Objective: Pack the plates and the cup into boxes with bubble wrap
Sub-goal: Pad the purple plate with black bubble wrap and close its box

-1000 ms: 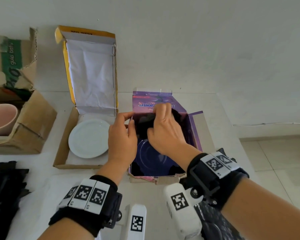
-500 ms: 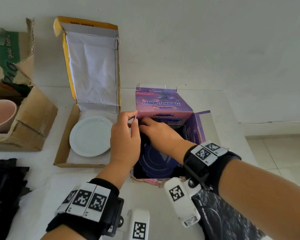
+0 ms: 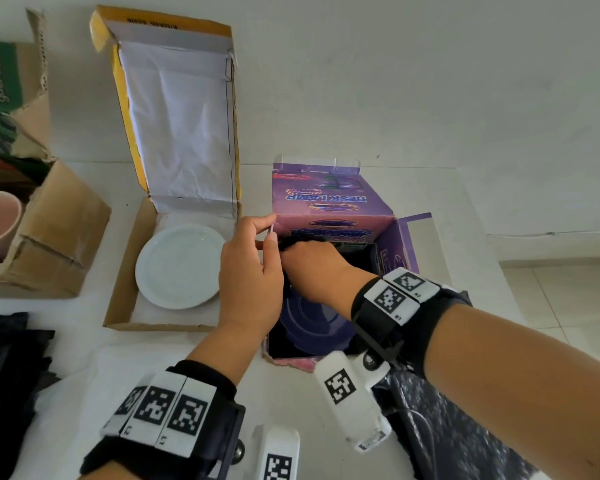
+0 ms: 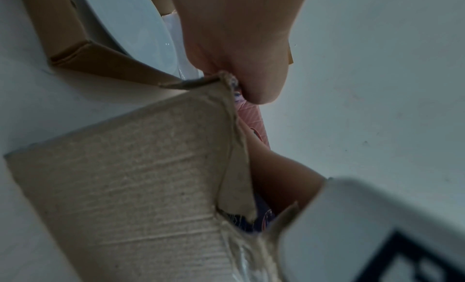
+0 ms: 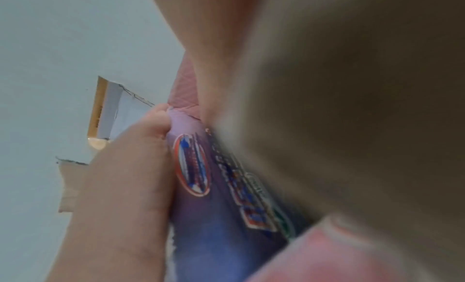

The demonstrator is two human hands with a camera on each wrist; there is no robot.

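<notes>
Pinching the purple box's (image 3: 329,202) left flap, left hand (image 3: 250,275); right hand (image 3: 312,265) reaches inside, grip hidden. Purple plate (image 3: 309,323) inside; white plate (image 3: 177,265) at 9 o'clock.

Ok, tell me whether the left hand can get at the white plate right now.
Probably yes, once freed. The left hand pinches the purple box flap, but the white plate lies uncovered in the open box beside it, nothing between them.
</notes>
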